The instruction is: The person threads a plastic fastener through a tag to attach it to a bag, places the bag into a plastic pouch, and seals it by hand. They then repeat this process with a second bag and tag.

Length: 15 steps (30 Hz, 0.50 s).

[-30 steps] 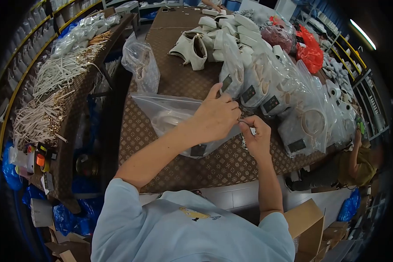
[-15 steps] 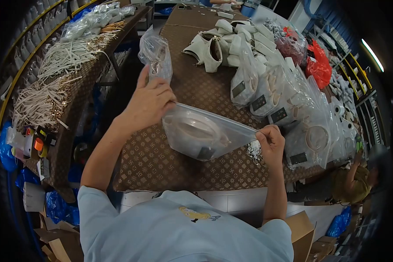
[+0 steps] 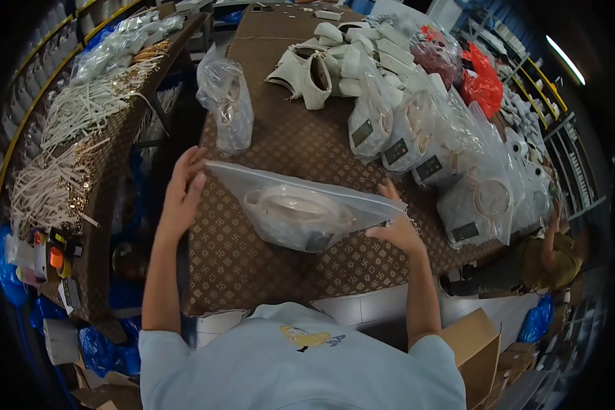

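Note:
A clear plastic bag (image 3: 229, 179) stands upright on the patterned table, its top edge stretched into a long straight line. Inside it shows a pale handbag (image 3: 287, 222) with a curved handle and a dark patch low on the right. My left hand (image 3: 183, 195) is at the bag's left top corner, fingers extended and apart from the thumb, not gripping. Around the right top corner, my right hand (image 3: 398, 229) has its thumb and fingers spread; the corner lies between them, and whether it touches the palm cannot be told.
Another bagged handbag (image 3: 234, 113) stands at the table's left edge. Several bagged handbags (image 3: 482, 205) line the right side, with unwrapped pale bags (image 3: 318, 78) behind. A side table holds bundled straps (image 3: 55, 171). A person (image 3: 550, 260) is at the right; an open carton (image 3: 471, 345) stands below.
Both hands have loosened from the bag's top corners and opened. My left hand has moved left and down, clear of the bagged handbag behind it. The view has shifted slightly.

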Tool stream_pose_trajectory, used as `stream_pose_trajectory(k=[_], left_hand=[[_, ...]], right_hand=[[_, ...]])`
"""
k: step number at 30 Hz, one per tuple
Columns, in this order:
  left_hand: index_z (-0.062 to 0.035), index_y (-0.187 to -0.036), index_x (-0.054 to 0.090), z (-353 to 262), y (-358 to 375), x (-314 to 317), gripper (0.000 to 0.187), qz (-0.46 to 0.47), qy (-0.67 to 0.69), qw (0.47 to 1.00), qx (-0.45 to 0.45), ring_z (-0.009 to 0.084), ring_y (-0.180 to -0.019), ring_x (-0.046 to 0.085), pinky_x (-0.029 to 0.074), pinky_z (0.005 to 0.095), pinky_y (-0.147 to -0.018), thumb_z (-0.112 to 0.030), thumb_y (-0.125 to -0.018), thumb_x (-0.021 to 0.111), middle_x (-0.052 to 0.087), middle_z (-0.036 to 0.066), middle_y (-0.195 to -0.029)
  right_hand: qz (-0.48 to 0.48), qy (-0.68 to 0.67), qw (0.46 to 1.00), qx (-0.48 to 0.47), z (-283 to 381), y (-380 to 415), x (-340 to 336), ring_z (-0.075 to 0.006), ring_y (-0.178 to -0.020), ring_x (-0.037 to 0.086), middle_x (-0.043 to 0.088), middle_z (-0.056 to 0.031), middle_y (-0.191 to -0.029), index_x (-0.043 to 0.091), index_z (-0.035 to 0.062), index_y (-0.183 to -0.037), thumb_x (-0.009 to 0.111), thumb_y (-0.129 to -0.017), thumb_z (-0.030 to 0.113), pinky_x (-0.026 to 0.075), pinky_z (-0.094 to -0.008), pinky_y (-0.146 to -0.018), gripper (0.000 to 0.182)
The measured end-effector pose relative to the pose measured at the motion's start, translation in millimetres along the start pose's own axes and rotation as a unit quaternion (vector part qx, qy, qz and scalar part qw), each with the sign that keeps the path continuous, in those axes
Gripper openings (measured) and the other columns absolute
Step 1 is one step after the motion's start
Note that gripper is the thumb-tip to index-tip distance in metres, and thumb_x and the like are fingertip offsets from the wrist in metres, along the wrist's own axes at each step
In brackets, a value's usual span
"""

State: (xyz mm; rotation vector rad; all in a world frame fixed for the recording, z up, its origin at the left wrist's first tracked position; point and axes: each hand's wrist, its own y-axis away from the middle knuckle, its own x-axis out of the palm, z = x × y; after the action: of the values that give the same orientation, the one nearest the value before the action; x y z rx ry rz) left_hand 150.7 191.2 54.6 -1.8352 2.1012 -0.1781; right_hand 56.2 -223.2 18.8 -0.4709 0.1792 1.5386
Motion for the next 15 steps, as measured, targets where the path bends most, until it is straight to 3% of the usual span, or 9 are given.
stream_pose_trajectory(k=[3,5,6,8,9,10,12,14,15], left_hand=[[-0.0003,-0.141,0.017,62,18,35,0.057,-0.030,0.078,0.992,-0.094,0.0252,-0.127,0.036,0.028,0.0361,-0.105,-0.021,-0.095,0.044,0.030,0.019,-0.141],[0.0007,-0.140,0.018,103,32,57,0.056,-0.068,0.096,0.972,-0.204,0.0275,-0.128,0.035,0.029,0.0342,-0.104,-0.019,-0.095,0.042,0.029,0.020,-0.142],[0.0016,-0.140,0.020,127,39,66,0.054,-0.066,0.101,0.958,-0.259,0.0293,-0.128,0.035,0.029,0.0339,-0.104,-0.018,-0.094,0.042,0.030,0.021,-0.141],[0.0036,-0.137,0.027,186,66,84,0.049,-0.024,-0.078,0.971,-0.225,0.0342,-0.128,0.034,0.028,0.0339,-0.105,-0.016,-0.093,0.039,0.031,0.023,-0.139],[0.0031,-0.135,0.030,218,81,93,0.048,-0.010,-0.086,0.977,-0.193,0.0356,-0.129,0.031,0.025,0.0366,-0.106,-0.017,-0.093,0.040,0.031,0.023,-0.140],[0.0027,-0.134,0.033,238,93,95,0.046,0.009,-0.094,0.983,-0.159,0.0371,-0.130,0.029,0.023,0.0393,-0.108,-0.019,-0.093,0.040,0.030,0.023,-0.140],[-0.0001,-0.133,0.035,210,107,103,0.048,0.092,-0.377,0.914,-0.117,0.0364,-0.133,0.024,0.017,0.0455,-0.109,-0.024,-0.093,0.043,0.030,0.020,-0.142],[-0.0014,-0.133,0.036,207,116,105,0.048,0.123,-0.448,0.883,-0.061,0.0360,-0.134,0.022,0.014,0.0478,-0.109,-0.026,-0.092,0.043,0.029,0.019,-0.143],[-0.0027,-0.133,0.037,205,119,107,0.049,0.133,-0.508,0.851,-0.017,0.0356,-0.135,0.020,0.012,0.0501,-0.109,-0.029,-0.092,0.044,0.029,0.018,-0.143]], right_hand=[[0.082,0.199,0.976,-0.035,-74,-12,48,-0.0301,-0.130,0.031,0.035,-0.0154,-0.140,0.007,0.0077,-0.145,0.081,-0.061,0.035,0.028,-0.0391,-0.106,0.116],[0.118,-0.050,0.991,0.042,-56,-13,77,-0.0299,-0.123,0.042,0.041,-0.0154,-0.136,0.025,0.0085,-0.141,0.079,-0.065,0.033,0.037,-0.0350,-0.099,0.096],[0.111,-0.052,0.992,0.040,-62,-10,87,-0.0299,-0.123,0.042,0.041,-0.0154,-0.136,0.025,0.0085,-0.141,0.079,-0.065,0.033,0.037,-0.0350,-0.099,0.096],[0.061,0.043,0.994,0.076,-78,-3,100,-0.0311,-0.112,0.052,0.053,-0.0162,-0.122,0.047,0.0054,-0.126,0.073,-0.072,0.026,0.043,-0.0356,-0.091,0.063],[0.044,0.040,0.995,0.080,-80,0,99,-0.0311,-0.112,0.052,0.053,-0.0162,-0.122,0.047,0.0054,-0.126,0.073,-0.072,0.026,0.043,-0.0356,-0.091,0.063],[-0.010,0.033,0.998,0.060,-79,4,98,-0.0320,-0.108,0.054,0.056,-0.0165,-0.115,0.052,0.0044,-0.118,0.069,-0.074,0.022,0.043,-0.0364,-0.089,0.050],[-0.088,0.022,0.995,0.048,-78,12,94,-0.0330,-0.104,0.055,0.059,-0.0167,-0.108,0.057,0.0034,-0.110,0.066,-0.076,0.019,0.044,-0.0371,-0.087,0.038],[-0.123,0.130,0.984,-0.002,-76,36,68,-0.0318,-0.102,0.056,0.061,-0.0174,-0.101,0.058,0.0028,-0.108,0.060,-0.078,0.014,0.045,-0.0368,-0.086,0.032],[-0.146,0.111,0.980,0.071,-68,54,51,-0.0281,-0.100,0.055,0.060,-0.0148,-0.105,0.057,0.0019,-0.110,0.057,-0.083,0.015,0.044,-0.0368,-0.088,0.030]])
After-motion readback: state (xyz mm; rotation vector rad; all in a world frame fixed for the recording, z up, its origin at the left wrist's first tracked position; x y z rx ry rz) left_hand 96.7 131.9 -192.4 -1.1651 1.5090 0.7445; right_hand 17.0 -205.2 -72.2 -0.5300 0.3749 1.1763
